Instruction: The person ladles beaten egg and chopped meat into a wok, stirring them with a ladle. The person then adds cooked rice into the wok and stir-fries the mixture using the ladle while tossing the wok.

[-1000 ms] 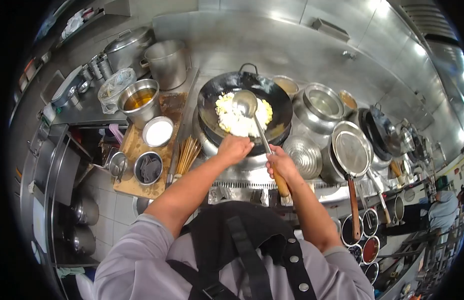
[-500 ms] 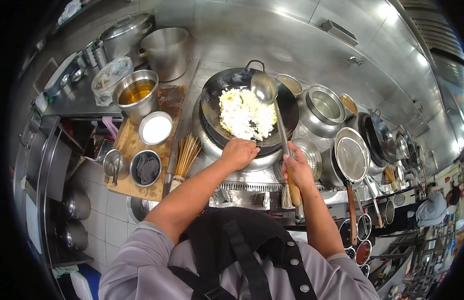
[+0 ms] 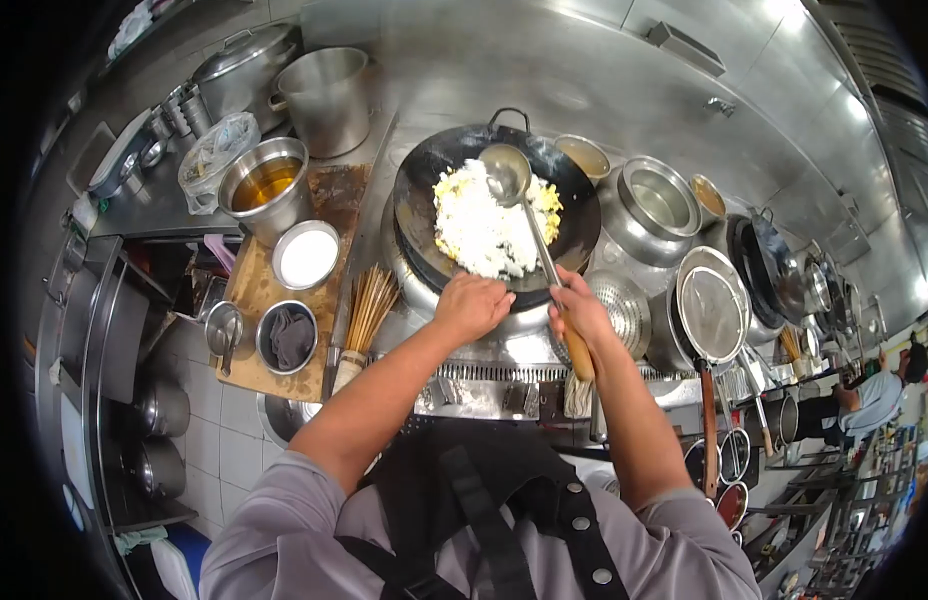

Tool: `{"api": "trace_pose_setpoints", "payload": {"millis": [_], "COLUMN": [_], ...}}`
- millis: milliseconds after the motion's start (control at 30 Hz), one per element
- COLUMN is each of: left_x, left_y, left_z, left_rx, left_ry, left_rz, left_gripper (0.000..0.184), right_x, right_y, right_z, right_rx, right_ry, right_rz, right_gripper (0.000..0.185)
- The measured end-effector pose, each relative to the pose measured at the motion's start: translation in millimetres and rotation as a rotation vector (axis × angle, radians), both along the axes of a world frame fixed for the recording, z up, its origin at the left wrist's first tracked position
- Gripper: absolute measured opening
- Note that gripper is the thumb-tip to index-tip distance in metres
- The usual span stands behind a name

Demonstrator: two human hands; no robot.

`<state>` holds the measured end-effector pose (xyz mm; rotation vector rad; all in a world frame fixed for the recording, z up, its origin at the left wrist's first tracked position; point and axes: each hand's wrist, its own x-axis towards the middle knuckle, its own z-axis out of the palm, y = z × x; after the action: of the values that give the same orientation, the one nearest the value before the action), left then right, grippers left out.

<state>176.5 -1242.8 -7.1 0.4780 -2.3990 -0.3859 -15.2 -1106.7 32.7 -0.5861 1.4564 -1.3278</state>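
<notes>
A black wok [image 3: 416,205] sits on the burner, holding white rice with yellow egg [image 3: 476,228]. At its near rim my left hand [image 3: 472,306] is closed, apparently around the wok's near handle, which the fingers hide. My right hand [image 3: 584,308] grips a long-handled ladle [image 3: 540,240] by the shaft just above its wooden end. The ladle's bowl rests on the upper part of the rice, tilted over it.
On the left, a wooden board [image 3: 246,345] carries a pot of amber liquid [image 3: 267,188], a bowl of white contents [image 3: 306,255] and a bowl with dark cloth [image 3: 288,338]. A bamboo brush [image 3: 368,310] stands beside the wok. Rightward are a perforated skimmer [image 3: 618,315], a strainer [image 3: 712,312] and a pot [image 3: 660,205].
The ladle's bowl has come down and left onto the rice, and my right hand has shifted slightly up with it. The rice has spread toward the right. My left hand stays at the rim.
</notes>
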Motion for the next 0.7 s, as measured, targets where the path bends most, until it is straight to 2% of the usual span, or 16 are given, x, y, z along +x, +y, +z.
{"api": "trace_pose_setpoints", "payload": {"millis": [67, 133, 167, 200, 267, 333, 400, 433, 467, 533, 633, 700], "left_x": [0.8, 2.2, 3.2, 3.0, -0.4, 1.0, -3.4, -2.7, -2.0, -6.5, 2.4, 23.0], "left_y": [1.0, 1.1, 0.8, 1.5, -0.7, 0.2, -3.1, -6.6, -10.0, -9.3, 6.7, 26.2], "left_z": [1.7, 1.1, -0.3, -1.6, 1.3, -0.3, -0.2, 4.7, 10.2, 12.6, 25.0, 57.7], "left_rx": [0.015, 0.025, 0.022, -0.003, -0.026, -0.003, 0.004, 0.066, 0.125, 0.157, 0.171, 0.15], "left_ry": [-0.03, -0.036, -0.038, -0.025, -0.006, -0.039, 0.001, -0.099, -0.2, -0.232, -0.302, -0.319], "left_rz": [-0.014, -0.032, -0.03, -0.013, 0.002, -0.014, -0.038, -0.044, -0.053, -0.043, -0.044, -0.093], "left_gripper": [0.033, 0.033, 0.033, 0.033, 0.033, 0.034, 0.034, 0.035, 0.037, 0.04, 0.046, 0.049], "right_x": [0.9, 6.1, 19.5, 21.6, 17.7, 13.5, 4.9, 7.1, 9.3, 8.6, 19.0, 49.9], "right_y": [-14.5, -21.5, -11.9, -5.3, 7.4, 3.1, -5.4, -3.4, 3.0, 33.6, 115.9, 158.8], "right_z": [8.8, 16.7, 34.7, 29.4, 15.1, 1.3, -0.1, 0.3, -0.6, -4.8, 28.3, 104.7], "right_rx": [0.073, 0.035, 0.043, 0.038, 0.031, 0.115, 0.104, 0.147, 0.143, 0.238, 0.06, 0.441], "right_ry": [-0.059, 0.401, 0.412, 0.412, 0.146, 0.173, 0.456, 0.679, 0.674, 0.974, 1.052, 0.702], "right_rz": [-0.07, -0.057, -0.07, -0.071, 0.014, 0.035, -0.041, -0.053, -0.061, 0.05, 0.304, 0.354], "right_gripper": [0.051, 0.051, 0.054, 0.054, 0.057, 0.055, 0.055, 0.059, 0.059, 0.061, 0.068, 0.068]}}
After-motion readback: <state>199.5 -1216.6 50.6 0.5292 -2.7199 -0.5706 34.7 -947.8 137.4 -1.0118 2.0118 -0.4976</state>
